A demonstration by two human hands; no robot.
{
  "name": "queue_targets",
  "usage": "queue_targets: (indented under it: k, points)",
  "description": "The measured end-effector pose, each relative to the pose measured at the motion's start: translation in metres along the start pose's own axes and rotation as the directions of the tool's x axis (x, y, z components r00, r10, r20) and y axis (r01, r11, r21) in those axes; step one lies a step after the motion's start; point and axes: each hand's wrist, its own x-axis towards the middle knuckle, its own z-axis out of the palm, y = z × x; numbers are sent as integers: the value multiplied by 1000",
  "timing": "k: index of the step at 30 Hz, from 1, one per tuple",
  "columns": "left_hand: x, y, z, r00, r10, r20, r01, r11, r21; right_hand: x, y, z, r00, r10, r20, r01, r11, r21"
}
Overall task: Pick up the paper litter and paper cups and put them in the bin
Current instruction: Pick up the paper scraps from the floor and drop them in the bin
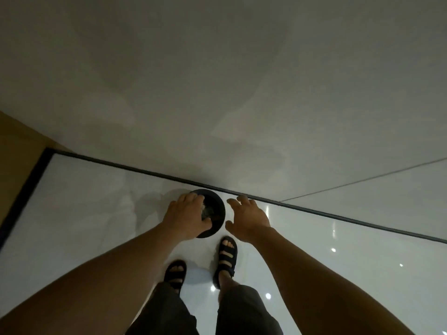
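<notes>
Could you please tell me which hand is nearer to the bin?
Left. The left hand is over the bin opening; the right hand hovers beside it, apart.

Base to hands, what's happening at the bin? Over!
Left hand over the black bin, crumpled paper under its fingers, grip unclear. Right hand open, empty, beside the bin. Nothing else in the way.

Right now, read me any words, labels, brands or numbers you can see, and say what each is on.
None can be read.
No print shows on the bin, the sandals, the floor or the wall.
The paper at the left hand is too blurred to tell.
</notes>
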Motion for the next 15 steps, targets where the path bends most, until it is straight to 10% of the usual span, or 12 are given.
queue_targets:
  k: [15]
  points:
    - [-87, 206, -77, 839, 534, 104, -535, 776, 335, -236, 71, -48, 789, 517, -331, -455, 855, 250]
